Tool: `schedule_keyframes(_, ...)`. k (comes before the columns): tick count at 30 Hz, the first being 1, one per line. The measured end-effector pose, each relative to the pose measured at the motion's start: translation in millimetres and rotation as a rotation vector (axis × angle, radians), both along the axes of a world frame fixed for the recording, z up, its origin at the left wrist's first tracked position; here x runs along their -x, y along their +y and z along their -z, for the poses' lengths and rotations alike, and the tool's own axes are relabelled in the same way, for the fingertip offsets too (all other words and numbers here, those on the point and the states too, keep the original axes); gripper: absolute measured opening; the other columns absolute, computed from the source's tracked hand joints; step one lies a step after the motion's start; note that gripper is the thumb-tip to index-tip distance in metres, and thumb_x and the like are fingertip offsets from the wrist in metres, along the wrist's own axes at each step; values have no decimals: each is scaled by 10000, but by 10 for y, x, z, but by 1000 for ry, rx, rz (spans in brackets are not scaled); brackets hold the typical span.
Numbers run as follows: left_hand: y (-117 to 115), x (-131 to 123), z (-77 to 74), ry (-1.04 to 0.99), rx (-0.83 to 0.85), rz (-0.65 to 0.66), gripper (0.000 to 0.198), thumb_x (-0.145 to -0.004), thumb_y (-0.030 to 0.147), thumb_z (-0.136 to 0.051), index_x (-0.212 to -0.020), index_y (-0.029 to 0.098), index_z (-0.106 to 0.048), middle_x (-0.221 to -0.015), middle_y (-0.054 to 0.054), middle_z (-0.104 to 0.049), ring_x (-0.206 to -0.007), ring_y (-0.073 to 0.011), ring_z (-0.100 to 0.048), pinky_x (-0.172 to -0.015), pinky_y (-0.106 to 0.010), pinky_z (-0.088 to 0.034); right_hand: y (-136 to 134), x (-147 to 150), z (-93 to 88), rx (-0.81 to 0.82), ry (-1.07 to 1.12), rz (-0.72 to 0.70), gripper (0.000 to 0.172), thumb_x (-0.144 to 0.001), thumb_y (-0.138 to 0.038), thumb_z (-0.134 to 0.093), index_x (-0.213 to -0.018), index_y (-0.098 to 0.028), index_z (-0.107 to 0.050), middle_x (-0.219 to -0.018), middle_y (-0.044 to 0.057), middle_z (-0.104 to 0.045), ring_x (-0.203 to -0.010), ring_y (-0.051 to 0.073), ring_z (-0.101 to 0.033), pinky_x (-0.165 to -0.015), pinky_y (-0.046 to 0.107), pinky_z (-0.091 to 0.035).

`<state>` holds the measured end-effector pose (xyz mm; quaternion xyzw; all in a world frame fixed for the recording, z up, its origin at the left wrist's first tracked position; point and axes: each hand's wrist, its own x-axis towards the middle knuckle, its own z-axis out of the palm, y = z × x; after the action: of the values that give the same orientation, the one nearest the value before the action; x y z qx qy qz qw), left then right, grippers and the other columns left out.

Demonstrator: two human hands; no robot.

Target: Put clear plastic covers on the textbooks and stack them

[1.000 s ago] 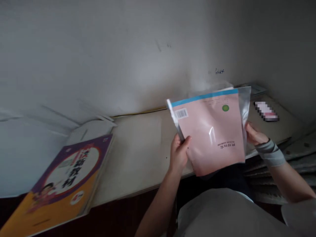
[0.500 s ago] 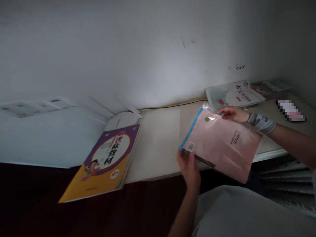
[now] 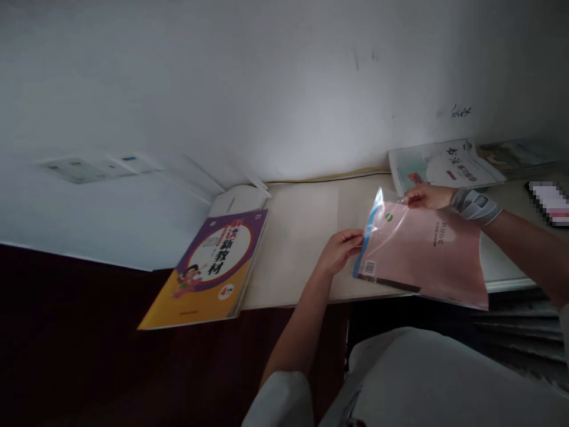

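Observation:
A pink book (image 3: 427, 249) with a blue edge strip lies inside a clear plastic sleeve (image 3: 380, 204), tilted over the front edge of the white table (image 3: 297, 249). My left hand (image 3: 342, 249) pinches the sleeve at its blue left edge. Higher up, my right hand (image 3: 424, 197), with a grey band on the wrist, grips the sleeve's upper edge. To the left, a purple and yellow book (image 3: 213, 267) tops a small stack and juts past the table's front edge.
Against the wall at the back right lie a white and green booklet (image 3: 456, 168) and a darker one (image 3: 520, 153). A phone (image 3: 551, 201) rests at the far right. A thin cable (image 3: 329, 178) runs along the wall.
My left hand has moved up from the sleeve's lower corner to its left edge. The pink book has turned slightly, and the view has shifted left.

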<state>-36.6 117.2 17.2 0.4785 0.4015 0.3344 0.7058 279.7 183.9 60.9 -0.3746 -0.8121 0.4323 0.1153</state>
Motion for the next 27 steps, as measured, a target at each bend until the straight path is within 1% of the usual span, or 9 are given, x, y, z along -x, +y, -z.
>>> schedule_keyframes(6,-80,119,134,151,-28,139,249,-653,357,-755,-805,161,-755,-776,-22,-699,-700,-134,-587,-717,-258,-447,122,34,100,-23,-34,-18,315,-854,-463,-512,-794,-154,-520,-648,-38,-456,-588,92,-395,-561,241,-324)
schedule_keyframes(9,-112,72,191,239,-101,94,273,-676,418,-727,-714,148,-738,-682,-7,-661,-630,-122,-543,-648,-240,-416,103,152,117,-77,-68,-13,353,-886,-494,-455,-729,-178,-472,-625,-47,-394,-589,98,-359,-565,245,-304)
schedule_keyframes(12,-127,-4,211,263,-106,10,342,-651,486,-723,-649,144,-699,-633,-1,-624,-585,-121,-507,-590,-239,-391,52,253,74,-186,-180,-29,367,-921,-478,-384,-715,-184,-462,-656,-24,-422,-624,116,-394,-612,267,-335)
schedule_keyframes(14,-135,-47,215,250,-111,-65,365,-640,508,-719,-633,145,-679,-603,8,-596,-565,-114,-483,-570,-235,-377,13,286,22,-243,-257,-10,352,-936,-453,-358,-779,-176,-508,-691,-3,-476,-642,127,-434,-639,275,-363)
schedule_keyframes(16,-150,-78,224,248,-120,-132,372,-647,511,-710,-621,142,-667,-567,19,-559,-538,-100,-454,-544,-225,-354,-61,319,-33,-327,-305,79,325,-939,-429,-374,-953,-161,-557,-773,30,-556,-682,146,-492,-663,283,-396)
schedule_keyframes(19,-182,-112,255,260,-91,-173,357,-656,495,-708,-640,140,-674,-548,26,-531,-509,-88,-430,-511,-216,-326,-347,480,-81,-620,-356,286,382,-936,-355,-420,-1245,-146,-502,-1083,133,-609,-912,226,-573,-778,346,-444)
schedule_keyframes(21,-198,-127,271,241,-51,-188,346,-650,485,-715,-650,141,-674,-544,26,-529,-499,-89,-429,-498,-215,-324,-686,699,-52,-833,-397,318,360,-948,-273,-391,-1264,-160,-524,-1236,164,-568,-1068,271,-554,-868,402,-442)
schedule_keyframes(25,-189,-133,235,225,-8,-178,333,-634,462,-733,-605,141,-650,-524,22,-528,-487,-86,-417,-479,-212,-326,-1467,1240,170,-1013,-402,-10,289,-933,-168,-406,-1126,-156,-621,-1121,134,-651,-1020,252,-598,-867,407,-468)
schedule_keyframes(27,-161,-116,192,200,-6,-130,312,-622,439,-742,-604,139,-659,-551,12,-558,-509,-90,-439,-493,-212,-349,-1713,1451,296,-1017,-390,14,280,-927,-223,-449,-1140,-156,-618,-1099,149,-657,-1019,259,-603,-847,407,-478)
